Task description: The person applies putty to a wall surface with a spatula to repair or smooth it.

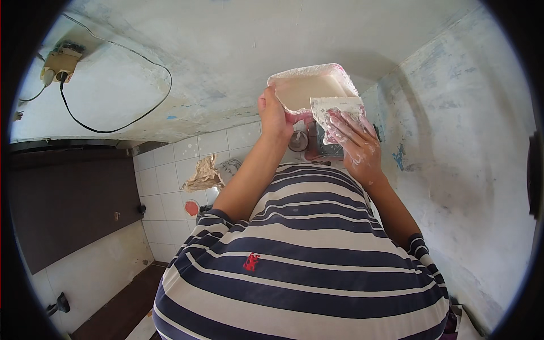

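Observation:
My left hand (pixel 273 113) grips the left side of a white-pink plastic tray (pixel 303 90) holding pale creamy material, with white smears on its rim. My right hand (pixel 357 144) holds a flat, white-smeared spreader (pixel 323 110) against the tray's near right corner. White material coats my right fingers and the back of that hand. Below the tray, a round container (pixel 298 141) and a dark rectangular object (pixel 328 148) show in part.
A pale, patchy wall (pixel 226 51) carries a socket (pixel 61 62) with cables. Another wall (pixel 464 170) is at right. On the tiled floor (pixel 161 184) are crumpled brown paper (pixel 201 175), a bag (pixel 228 167) and a red round item (pixel 191 208). A dark board (pixel 68 198) lies left.

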Motion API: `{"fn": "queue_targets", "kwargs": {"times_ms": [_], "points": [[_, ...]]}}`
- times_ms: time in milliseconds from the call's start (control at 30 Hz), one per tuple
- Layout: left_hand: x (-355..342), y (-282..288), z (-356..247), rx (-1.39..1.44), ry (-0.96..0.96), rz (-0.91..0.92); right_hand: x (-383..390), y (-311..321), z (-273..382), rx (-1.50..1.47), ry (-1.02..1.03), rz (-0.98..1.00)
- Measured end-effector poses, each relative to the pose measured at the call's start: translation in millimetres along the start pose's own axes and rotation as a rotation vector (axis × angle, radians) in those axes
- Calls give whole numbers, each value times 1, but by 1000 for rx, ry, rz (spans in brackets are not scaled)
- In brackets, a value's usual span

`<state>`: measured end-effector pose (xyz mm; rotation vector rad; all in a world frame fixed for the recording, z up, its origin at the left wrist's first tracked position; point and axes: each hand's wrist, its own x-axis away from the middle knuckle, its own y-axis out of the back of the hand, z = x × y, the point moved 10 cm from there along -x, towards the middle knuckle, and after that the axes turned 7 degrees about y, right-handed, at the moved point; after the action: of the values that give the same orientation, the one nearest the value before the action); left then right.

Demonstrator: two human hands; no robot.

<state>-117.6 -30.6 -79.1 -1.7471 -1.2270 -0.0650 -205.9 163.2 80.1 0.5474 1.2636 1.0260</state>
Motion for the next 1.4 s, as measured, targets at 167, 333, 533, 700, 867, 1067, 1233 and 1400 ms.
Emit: {"fn": "queue_targets", "kwargs": {"times_ms": [167, 333, 533, 700, 867, 1067, 1233, 1400], "points": [[6, -3, -3, -13, -4, -32, 7, -7, -4, -34, -5, 16], [1, 5, -31, -32, -175, -109, 12, -8, -16, -116, -26, -33], [13, -2, -51, -69, -251, -120, 26, 20, -90, -435, -515, -402], [11, 6, -39, -77, -229, -119, 36, 13, -146, -1237, -912, -783], [16, 7, -26, -136, -151, -126, 24, 11, -147, -1317, -889, -867], [25, -2, -15, -163, -92, -164, 6, 2, -114, -807, -692, -784], [24, -12, -12, -146, -72, -120, -33, -18, -36, -152, 35, -468], [15, -8, -12, -66, -59, -62, -33, -36, -18, -92, 115, -389]]}}
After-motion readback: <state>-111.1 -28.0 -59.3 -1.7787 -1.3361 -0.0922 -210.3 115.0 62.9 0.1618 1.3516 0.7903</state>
